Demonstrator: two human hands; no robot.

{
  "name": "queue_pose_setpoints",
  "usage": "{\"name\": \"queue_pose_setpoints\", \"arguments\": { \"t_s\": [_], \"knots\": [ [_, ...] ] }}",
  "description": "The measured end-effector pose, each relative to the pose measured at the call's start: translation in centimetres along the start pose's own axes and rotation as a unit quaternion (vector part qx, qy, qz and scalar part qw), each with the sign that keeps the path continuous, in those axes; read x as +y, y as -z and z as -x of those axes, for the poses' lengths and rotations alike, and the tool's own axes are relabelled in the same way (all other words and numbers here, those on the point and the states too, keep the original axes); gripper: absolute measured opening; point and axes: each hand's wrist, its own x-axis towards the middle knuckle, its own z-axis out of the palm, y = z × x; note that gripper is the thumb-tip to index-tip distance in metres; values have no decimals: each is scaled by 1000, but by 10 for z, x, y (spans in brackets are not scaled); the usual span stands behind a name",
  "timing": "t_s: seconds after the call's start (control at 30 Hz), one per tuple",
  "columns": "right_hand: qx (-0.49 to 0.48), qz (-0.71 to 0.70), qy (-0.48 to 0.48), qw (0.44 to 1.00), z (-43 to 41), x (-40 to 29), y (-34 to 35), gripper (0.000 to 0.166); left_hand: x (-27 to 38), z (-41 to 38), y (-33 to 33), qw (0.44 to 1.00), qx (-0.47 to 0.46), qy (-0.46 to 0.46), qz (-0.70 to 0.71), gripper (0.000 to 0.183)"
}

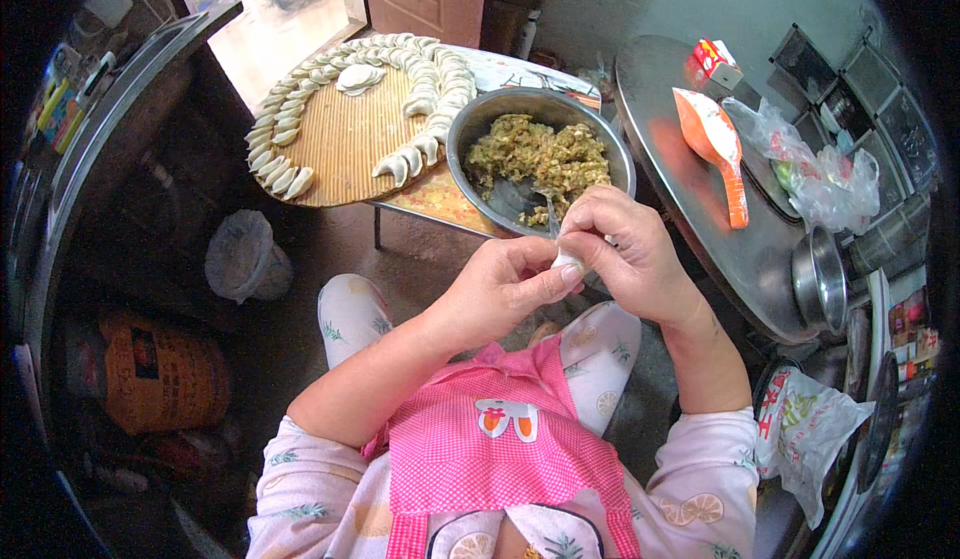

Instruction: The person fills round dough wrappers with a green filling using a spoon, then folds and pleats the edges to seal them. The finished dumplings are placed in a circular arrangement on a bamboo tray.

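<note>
Both my hands meet in front of the metal bowl's near rim. Between the fingers and thumb of my left hand [517, 281] is a small white dumpling [568, 260], mostly covered. My right hand [622, 247] pinches the dumpling's edge from the other side. Just behind them, a metal utensil's handle [553, 221] slopes out of the steel bowl [459, 161]; whether my right hand touches it I cannot tell. Chopped greenish-brown filling [540, 150] fills much of the bowl. To its left, a round slatted tray [349, 138] carries rows of folded dumplings [442, 93] and a stack of flat wrappers [360, 78].
A small table [427, 199] supports tray and bowl. On the round dark table [675, 206] at right are an orange scoop of white flour [709, 135], plastic bags [825, 184] and a steel basin [821, 277]. A lined bin [251, 255] stands on the floor at left.
</note>
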Motion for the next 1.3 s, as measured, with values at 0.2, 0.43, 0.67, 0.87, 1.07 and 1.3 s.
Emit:
{"name": "queue_pose_setpoints", "arguments": {
  "t_s": [0.2,0.43,0.67,0.87,1.07,1.3],
  "knots": [
    [-1,-38,-51,998,2,2,-1,8,13,4,-2,999,-11,7,44,28],
    [-34,49,7,998,-2,0,2,9,6,0,3,999,2,17,-42,28],
    [60,-29,-63,996,-1,2,-7,7,12,-1,4,999,27,20,-21,26],
    [-7,15,-62,998,0,0,-6,9,13,-3,3,999,42,-3,-22,22],
    [3,-9,-97,995,-3,-2,-6,11,9,-5,10,998,47,2,-52,22],
    [38,-7,-114,993,2,2,-12,11,12,-5,6,994,85,-13,68,24]
  ]
}}
